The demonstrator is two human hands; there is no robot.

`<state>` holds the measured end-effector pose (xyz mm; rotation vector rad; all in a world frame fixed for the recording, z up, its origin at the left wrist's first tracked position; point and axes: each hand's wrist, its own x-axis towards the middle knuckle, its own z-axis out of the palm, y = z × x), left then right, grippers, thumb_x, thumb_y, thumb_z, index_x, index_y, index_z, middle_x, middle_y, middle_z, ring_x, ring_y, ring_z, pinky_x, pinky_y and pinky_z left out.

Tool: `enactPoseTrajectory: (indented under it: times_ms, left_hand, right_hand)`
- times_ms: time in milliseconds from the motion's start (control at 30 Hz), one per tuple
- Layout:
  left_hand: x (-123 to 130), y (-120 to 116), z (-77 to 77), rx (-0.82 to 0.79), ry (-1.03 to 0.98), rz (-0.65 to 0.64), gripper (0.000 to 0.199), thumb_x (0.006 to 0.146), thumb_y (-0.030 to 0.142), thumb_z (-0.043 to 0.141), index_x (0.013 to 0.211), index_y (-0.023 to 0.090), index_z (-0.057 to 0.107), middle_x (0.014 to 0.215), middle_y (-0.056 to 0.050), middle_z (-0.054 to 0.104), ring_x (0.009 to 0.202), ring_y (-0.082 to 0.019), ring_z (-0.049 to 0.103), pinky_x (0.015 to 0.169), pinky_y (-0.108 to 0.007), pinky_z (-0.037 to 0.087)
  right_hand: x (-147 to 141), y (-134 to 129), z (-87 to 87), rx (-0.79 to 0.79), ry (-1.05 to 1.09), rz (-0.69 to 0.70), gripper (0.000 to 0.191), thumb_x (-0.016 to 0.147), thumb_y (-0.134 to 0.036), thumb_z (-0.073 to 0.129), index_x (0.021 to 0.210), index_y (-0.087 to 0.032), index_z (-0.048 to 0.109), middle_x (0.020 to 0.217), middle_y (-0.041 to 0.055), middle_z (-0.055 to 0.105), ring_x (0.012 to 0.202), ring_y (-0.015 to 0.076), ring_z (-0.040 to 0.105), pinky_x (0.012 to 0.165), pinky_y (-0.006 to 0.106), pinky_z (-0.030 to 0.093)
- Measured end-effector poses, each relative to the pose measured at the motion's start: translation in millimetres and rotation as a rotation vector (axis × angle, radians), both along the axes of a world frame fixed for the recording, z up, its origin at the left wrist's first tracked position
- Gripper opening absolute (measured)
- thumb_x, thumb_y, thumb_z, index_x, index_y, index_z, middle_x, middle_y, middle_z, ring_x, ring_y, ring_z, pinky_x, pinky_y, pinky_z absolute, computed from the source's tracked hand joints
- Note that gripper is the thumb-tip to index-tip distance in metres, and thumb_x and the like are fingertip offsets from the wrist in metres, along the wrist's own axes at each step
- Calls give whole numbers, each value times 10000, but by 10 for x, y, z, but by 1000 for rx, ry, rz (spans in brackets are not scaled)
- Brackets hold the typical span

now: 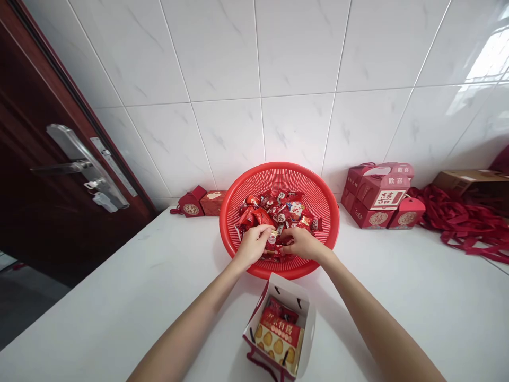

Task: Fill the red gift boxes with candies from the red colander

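Note:
Both of my hands are inside a red plastic basket (278,168), over a heap of red wrapped candies (278,211). My left hand (253,245) has its thumb and fingertips pinched together at a wrapped candy (272,239) with a pale patch. Just to the right, my right hand (302,244) reaches into the heap, fingers curled, with a gap between thumb and forefinger; its fingertips are partly hidden among wrappers. Nearer me stands an open gift box (309,323) with white inner walls. Inside it lie a biscuit packet (278,331) and red-wrapped sweets (287,314).
The white tabletop (151,286) meets a tiled wall (222,53). Stacked pink-and-red gift boxes (384,197) stand right, beside red ribbons (457,217) and a cardboard box (463,180). Small red boxes (199,202) sit behind left. A dark door (35,116) is at far left.

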<state>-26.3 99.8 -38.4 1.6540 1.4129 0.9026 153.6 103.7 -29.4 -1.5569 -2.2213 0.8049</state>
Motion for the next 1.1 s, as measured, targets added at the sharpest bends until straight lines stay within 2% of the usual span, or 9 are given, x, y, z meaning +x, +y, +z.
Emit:
enactPoseTrajectory:
  times_ms: [133, 233, 400, 533, 633, 700, 833, 1000, 1100]
  left_hand:
    - [-17, 34, -34, 216, -75, 80, 332, 967, 361, 493, 1110, 183, 734, 1074, -71, 763, 972, -218, 703, 799, -291, 589]
    - [-20, 67, -51, 296, -180, 120, 259, 908, 305, 556, 1043, 181, 739, 1071, -78, 773, 1043, -240, 704, 945, -364, 556]
    - [-35, 79, -68, 360, -272, 207, 217, 810, 200, 586, 971, 180, 730, 1042, -70, 764, 992, -227, 703, 933, -387, 560]
    - [-76, 101, -147, 621, -212, 332, 148, 813, 183, 553, 872, 196, 688, 957, -57, 723, 966, -226, 680, 947, -401, 545]
    - [-100, 161, -292, 795, -56, 390, 238, 808, 150, 558, 1018, 202, 658, 1169, -100, 659, 1180, -261, 605, 1073, -446, 474]
    - [-111, 208, -409, 821, 61, 407, 390, 811, 146, 567, 1197, 196, 602, 1372, -147, 554, 1342, -305, 498, 1141, -506, 407]
    - [-132, 254, -547, 792, 230, 369, 572, 804, 141, 587, 1366, 192, 494, 1529, -189, 413, 1435, -377, 395, 1160, -605, 350]
    - [-122, 218, -480, 863, 279, 287, 519, 820, 128, 593, 1328, 216, 530, 1416, -161, 546, 1352, -358, 502, 1129, -615, 395]
    - [-106, 201, -439, 909, 294, 168, 479, 847, 90, 545, 1306, 224, 557, 1357, -130, 610, 1307, -308, 560, 1124, -565, 438]
  right_hand:
    - [-41, -15, 6, 87, -90, -64, 274, 837, -121, 624, 1099, -140, 699, 1093, 116, 728, 1023, 241, 671, 779, 268, 454]
    - [-80, -32, 18, 147, -163, -106, 255, 844, -98, 577, 1074, -123, 685, 1132, 158, 687, 1055, 270, 654, 762, 283, 434]
    - [-138, -91, 22, 171, -235, -120, 228, 892, -154, 558, 1090, -142, 671, 1146, 157, 653, 1047, 284, 659, 740, 300, 431]
    - [-207, -157, -37, 177, -258, -100, 275, 921, -335, 615, 1128, -157, 650, 1212, 153, 615, 1008, 282, 677, 739, 312, 457]
    - [-280, -185, -109, 203, -283, -93, 341, 895, -331, 652, 1193, -169, 615, 1289, 160, 564, 1043, 284, 668, 753, 314, 477]
    - [-320, -185, -151, 227, -292, -97, 343, 894, -268, 636, 1218, -164, 597, 1307, 169, 549, 1085, 293, 651, 778, 326, 485]
    - [-324, -134, -213, 269, -255, -82, 306, 890, -186, 603, 1195, -156, 604, 1273, 162, 571, 1136, 291, 620, 799, 326, 480]
    - [-190, -3, -323, 323, -121, -98, 173, 918, -240, 602, 1072, -182, 653, 1168, 108, 641, 994, 233, 659, 725, 283, 453]
    - [-94, 72, -395, 374, -44, -117, 169, 914, -245, 628, 1067, -186, 667, 1116, 90, 682, 1008, 227, 664, 743, 268, 450]
